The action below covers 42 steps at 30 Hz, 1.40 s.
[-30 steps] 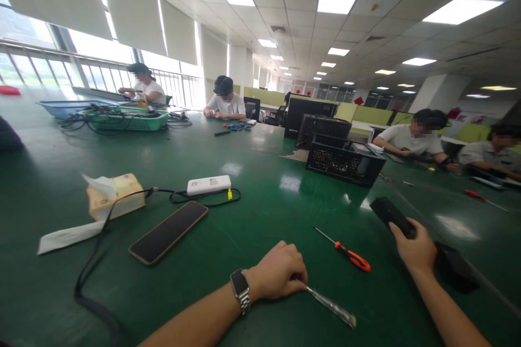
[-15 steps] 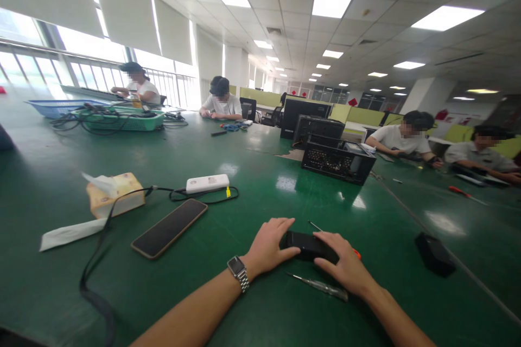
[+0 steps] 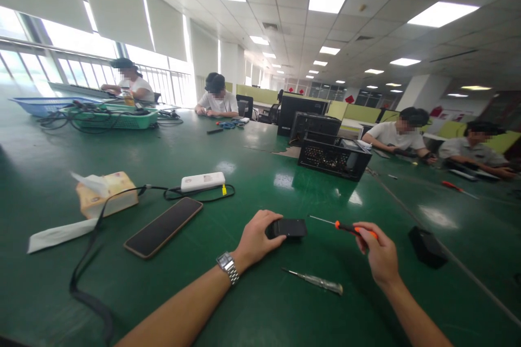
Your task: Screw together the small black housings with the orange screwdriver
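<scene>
My left hand [image 3: 260, 236] grips the left end of a small black box [image 3: 293, 228] on the green table, thumb in front and fingers behind. To its right, my right hand [image 3: 379, 252] holds an orange and black screwdriver [image 3: 345, 227] by the handle, its thin shaft pointing left toward the box without touching it. A second screwdriver with a clear handle [image 3: 319, 283] lies on the table in front of the box. Another black block [image 3: 427, 247] rests farther right.
A phone [image 3: 164, 226], tissue pack [image 3: 108, 195], white power bank [image 3: 202, 181] and black cable lie left. Black computer cases [image 3: 334, 156] stand beyond. Baskets of cables [image 3: 112, 117] are at the far left. Several people sit around the table; a red screwdriver [image 3: 451, 186] lies right.
My right hand has left the black box, moved right and taken up the orange and black screwdriver. My left hand still holds the box, which now sits slightly farther left and is turned.
</scene>
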Motion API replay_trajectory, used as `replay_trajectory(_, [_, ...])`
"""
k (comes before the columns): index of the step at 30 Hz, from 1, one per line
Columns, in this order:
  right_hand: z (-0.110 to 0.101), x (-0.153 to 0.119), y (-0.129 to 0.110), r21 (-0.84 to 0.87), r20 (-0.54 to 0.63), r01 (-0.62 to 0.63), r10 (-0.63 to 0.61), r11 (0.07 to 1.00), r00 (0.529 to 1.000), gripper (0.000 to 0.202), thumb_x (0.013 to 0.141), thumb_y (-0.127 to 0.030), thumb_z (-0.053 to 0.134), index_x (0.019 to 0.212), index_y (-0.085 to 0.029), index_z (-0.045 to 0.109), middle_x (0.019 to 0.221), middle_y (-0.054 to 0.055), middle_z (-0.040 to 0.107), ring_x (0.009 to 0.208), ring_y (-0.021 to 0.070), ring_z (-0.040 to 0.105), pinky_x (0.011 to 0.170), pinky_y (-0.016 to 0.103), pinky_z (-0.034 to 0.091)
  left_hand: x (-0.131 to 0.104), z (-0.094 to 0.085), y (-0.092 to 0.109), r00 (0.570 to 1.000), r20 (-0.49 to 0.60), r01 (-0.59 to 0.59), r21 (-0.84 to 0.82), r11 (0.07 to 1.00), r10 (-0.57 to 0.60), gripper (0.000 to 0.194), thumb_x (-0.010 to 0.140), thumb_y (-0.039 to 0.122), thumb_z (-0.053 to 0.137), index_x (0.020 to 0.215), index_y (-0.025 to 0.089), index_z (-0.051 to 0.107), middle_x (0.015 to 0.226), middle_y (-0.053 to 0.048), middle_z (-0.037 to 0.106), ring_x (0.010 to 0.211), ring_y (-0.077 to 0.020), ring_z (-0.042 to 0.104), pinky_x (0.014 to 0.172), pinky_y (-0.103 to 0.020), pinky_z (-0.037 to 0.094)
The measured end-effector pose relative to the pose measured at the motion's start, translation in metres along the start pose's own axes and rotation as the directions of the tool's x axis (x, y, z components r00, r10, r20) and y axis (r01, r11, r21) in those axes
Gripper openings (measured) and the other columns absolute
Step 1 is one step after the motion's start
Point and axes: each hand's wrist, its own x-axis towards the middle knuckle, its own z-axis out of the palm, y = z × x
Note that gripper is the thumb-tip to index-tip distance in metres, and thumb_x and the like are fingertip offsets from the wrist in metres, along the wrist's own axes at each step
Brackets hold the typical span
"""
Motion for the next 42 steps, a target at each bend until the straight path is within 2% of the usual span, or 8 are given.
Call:
replay_trajectory(6, [0.008,-0.009,-0.005,0.003,0.081,0.052,-0.052,0.999,0.995,0.026,0.085,-0.04,0.055,0.091,-0.017,0.066,0.055,-0.003,0.051,0.048,0.0117,0.045,0.045,0.024,0.036,0.0,0.0,0.004,0.998,-0.007,-0.057,-0.01,0.998,0.057,0.038,0.071,0.022,0.076,0.108,0.021,0.063,0.106,-0.005,0.064,0.099,-0.0232,0.058,0.089,-0.037,0.05])
replay_trajectory(10, [0.005,-0.009,-0.007,-0.07,0.085,0.074,-0.068,0.995,0.994,0.027,0.087,-0.04,0.052,0.091,-0.017,0.065,0.052,-0.005,0.046,0.046,0.0117,0.043,0.044,0.023,0.035,0.0,0.0,0.004,0.996,0.004,-0.087,-0.014,0.996,0.087,0.038,0.072,0.02,0.076,0.108,0.021,0.063,0.106,-0.006,0.064,0.1,-0.0228,0.058,0.089,-0.037,0.05])
replay_trajectory(13, [0.002,-0.009,-0.014,-0.193,0.067,0.155,-0.144,0.969,0.987,0.026,0.086,-0.04,0.05,0.087,-0.018,0.065,0.057,-0.003,0.054,0.049,0.0131,0.048,0.047,0.025,0.038,0.0,-0.001,0.004,0.992,0.024,-0.123,-0.007,0.992,0.123,0.039,0.073,0.021,0.075,0.11,0.021,0.062,0.108,-0.006,0.063,0.1,-0.0229,0.058,0.089,-0.037,0.05])
replay_trajectory(18, [-0.001,-0.014,-0.029,-0.396,0.131,0.39,-0.37,0.831,0.92,0.019,0.085,-0.036,0.056,0.084,-0.02,0.066,0.067,0.0,0.064,0.055,0.0143,0.056,0.055,0.027,0.044,0.0,-0.002,0.005,0.983,0.055,-0.173,0.005,0.985,0.173,0.039,0.075,0.023,0.074,0.112,0.021,0.062,0.109,-0.007,0.063,0.1,-0.0229,0.057,0.088,-0.037,0.05])
replay_trajectory(20, [0.0,-0.018,-0.033,-0.377,0.181,0.481,-0.446,0.791,0.876,0.013,0.084,-0.032,0.057,0.086,-0.022,0.064,0.067,-0.001,0.063,0.054,0.0137,0.056,0.055,0.026,0.044,0.0,-0.001,0.004,0.988,0.034,-0.148,0.009,0.989,0.147,0.039,0.075,0.023,0.074,0.112,0.021,0.062,0.109,-0.007,0.063,0.1,-0.0229,0.058,0.088,-0.037,0.05])
replay_trajectory(23, [0.004,-0.024,-0.036,-0.323,0.153,0.542,-0.522,0.776,0.839,0.007,0.084,-0.027,0.054,0.084,-0.022,0.06,0.069,-0.001,0.06,0.054,0.0128,0.054,0.053,0.026,0.043,0.0,0.0,0.003,0.995,0.011,-0.102,0.005,0.995,0.102,0.038,0.074,0.023,0.075,0.109,0.022,0.062,0.108,-0.006,0.064,0.099,-0.0231,0.058,0.088,-0.038,0.051])
replay_trajectory(35, [0.009,-0.027,-0.041,-0.275,0.231,0.521,-0.471,0.808,0.852,0.009,0.086,-0.027,0.052,0.085,-0.022,0.06,0.07,-0.001,0.059,0.055,0.0132,0.054,0.054,0.026,0.043,0.0,0.0,0.003,0.992,0.022,-0.127,0.014,0.992,0.127,0.039,0.073,0.022,0.075,0.11,0.022,0.062,0.107,-0.006,0.063,0.099,-0.023,0.058,0.088,-0.037,0.05])
replay_trajectory(42, [0.01,-0.027,-0.042,-0.282,0.303,0.573,-0.495,0.769,0.814,0.012,0.088,-0.027,0.049,0.087,-0.022,0.059,0.068,-0.002,0.06,0.051,0.0118,0.054,0.051,0.024,0.043,0.0,-0.002,0.005,0.991,0.03,-0.13,0.023,0.991,0.129,0.039,0.073,0.023,0.075,0.11,0.022,0.062,0.107,-0.006,0.063,0.099,-0.0236,0.058,0.086,-0.037,0.051])
